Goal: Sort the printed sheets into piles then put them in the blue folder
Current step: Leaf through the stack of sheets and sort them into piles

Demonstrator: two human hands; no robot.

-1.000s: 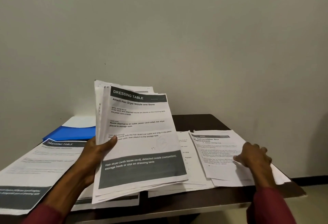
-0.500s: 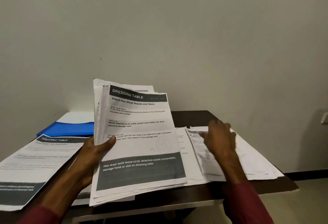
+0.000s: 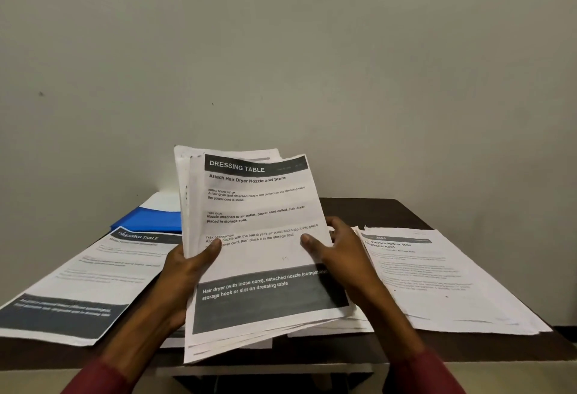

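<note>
Wall [image 3: 281, 65]: plain and pale, filling the upper half of the view beyond both hands, with a few small dark marks.
Table [image 3: 377, 209]: dark top set against the wall. It reaches out past both hands, and its near edge lies under the wrists.
Right pile [image 3: 443, 284]: loose white sheets lying flat just outside the right hand. The top page is headed "Dehumidifier Box Replacement".
Left pile [image 3: 90, 281]: sheets lying flat outside the left hand. The top page is headed "DRESSING TABLE", with a dark band at its near end.
Held stack [image 3: 259, 256]: a thick sheaf of printed sheets between the two hands, tilted up off the table with edges fanned. The front page reads "DRESSING TABLE, Attach Hair Dryer Nozzle and Store".
Middle pile [image 3: 359, 325]: white sheets flat on the table, mostly hidden beneath the held stack and the right wrist.
Blue folder [image 3: 150, 220]: flat on the table beyond the left hand, behind the left pile. A white sheet [image 3: 162, 201] lies on it.
Left hand [image 3: 184, 272]: grips the stack's left edge, thumb across the front page and fingers hidden behind.
Right hand [image 3: 340, 256]: grasps the stack's right edge, thumb on the front page and fingers curled behind.
Sleeves [image 3: 103, 378]: dark red, at both wrists.
</note>
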